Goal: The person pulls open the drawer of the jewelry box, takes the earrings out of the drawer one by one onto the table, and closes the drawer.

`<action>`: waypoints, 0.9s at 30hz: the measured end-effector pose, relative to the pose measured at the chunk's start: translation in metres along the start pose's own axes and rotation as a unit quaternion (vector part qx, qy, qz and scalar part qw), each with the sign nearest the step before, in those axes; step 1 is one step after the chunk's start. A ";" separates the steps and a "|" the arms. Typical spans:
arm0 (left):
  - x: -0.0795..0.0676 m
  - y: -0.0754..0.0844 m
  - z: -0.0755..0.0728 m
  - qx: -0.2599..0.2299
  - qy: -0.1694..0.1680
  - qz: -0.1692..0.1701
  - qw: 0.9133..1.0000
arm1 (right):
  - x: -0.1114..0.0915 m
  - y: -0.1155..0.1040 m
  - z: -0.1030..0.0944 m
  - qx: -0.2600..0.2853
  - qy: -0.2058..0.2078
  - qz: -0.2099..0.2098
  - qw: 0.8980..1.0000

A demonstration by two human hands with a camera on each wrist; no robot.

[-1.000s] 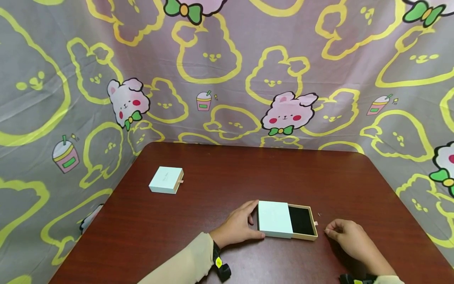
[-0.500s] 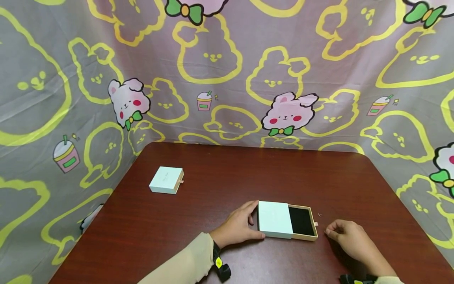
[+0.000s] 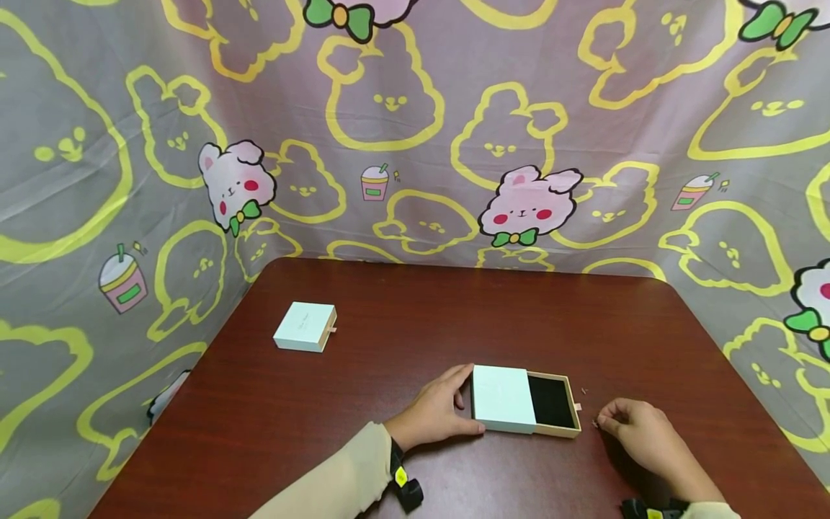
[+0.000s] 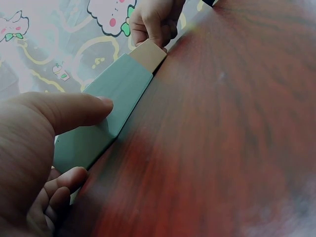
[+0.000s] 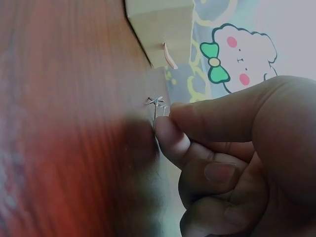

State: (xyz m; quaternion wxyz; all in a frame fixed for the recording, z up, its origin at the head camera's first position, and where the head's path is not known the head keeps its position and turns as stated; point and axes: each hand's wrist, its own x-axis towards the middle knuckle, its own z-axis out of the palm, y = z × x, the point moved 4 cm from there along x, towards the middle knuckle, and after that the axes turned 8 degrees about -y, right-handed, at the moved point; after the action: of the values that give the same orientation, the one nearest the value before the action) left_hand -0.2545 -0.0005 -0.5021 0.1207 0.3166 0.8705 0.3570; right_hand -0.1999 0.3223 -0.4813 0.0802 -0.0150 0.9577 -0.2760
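A pale mint drawer box [image 3: 503, 398] lies on the table with its tray [image 3: 552, 404] slid partway out to the right, showing a black lining. My left hand [image 3: 436, 409] holds the sleeve's left end, thumb at the near side, as the left wrist view also shows the thumb [image 4: 81, 111] along it. Right of the tray, my right hand [image 3: 638, 432] pinches a small silver earring [image 5: 156, 101] between thumb and index finger, low over the table. Its head looks star- or flower-shaped, on a thin post. Another tiny silvery piece [image 3: 584, 391] lies beyond that hand.
A second mint box [image 3: 305, 326], shut, with a small ribbon tab, stands at the back left. The brown table [image 3: 415, 317] is enclosed by a cartoon-print cloth [image 3: 428, 166] behind and at both sides. A pink ribbon tab [image 3: 578, 407] sticks out from the tray's end.
The earring shows slightly more at my right fingertips, and that hand has shifted very slightly. My left hand and the box keep their places; the head view has tilted a little.
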 end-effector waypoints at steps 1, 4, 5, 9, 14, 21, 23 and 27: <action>0.000 0.000 0.000 0.000 0.001 0.001 1.000 | 0.000 0.000 -0.001 0.000 0.001 0.001 1.000; 0.001 0.000 -0.001 -0.001 0.002 0.003 1.000 | 0.000 0.000 -0.001 -0.006 0.005 0.006 1.000; 0.001 0.000 -0.001 0.000 0.002 0.003 1.000 | 0.000 -0.001 -0.001 -0.007 0.004 0.008 1.000; 0.000 0.001 -0.001 0.000 0.000 0.003 1.000 | 0.000 0.000 0.001 0.002 -0.016 0.028 0.999; 0.000 0.001 -0.001 -0.003 -0.001 0.004 1.000 | 0.002 0.000 0.003 0.011 -0.030 0.037 0.999; 0.000 0.001 -0.001 0.003 0.004 0.010 1.000 | 0.003 -0.001 0.002 -0.005 -0.023 0.016 1.000; 0.000 0.002 -0.002 0.003 0.006 0.010 1.000 | 0.003 -0.001 0.003 -0.007 -0.022 0.010 1.000; 0.000 0.003 -0.002 0.002 0.002 0.007 1.000 | 0.002 -0.001 0.003 -0.011 -0.019 0.003 1.000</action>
State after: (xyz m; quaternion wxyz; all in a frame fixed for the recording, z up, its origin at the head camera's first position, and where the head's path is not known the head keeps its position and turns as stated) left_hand -0.2538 -0.0002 -0.4991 0.1155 0.3222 0.8691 0.3570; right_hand -0.2018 0.3197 -0.4833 0.0993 -0.0178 0.9590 -0.2649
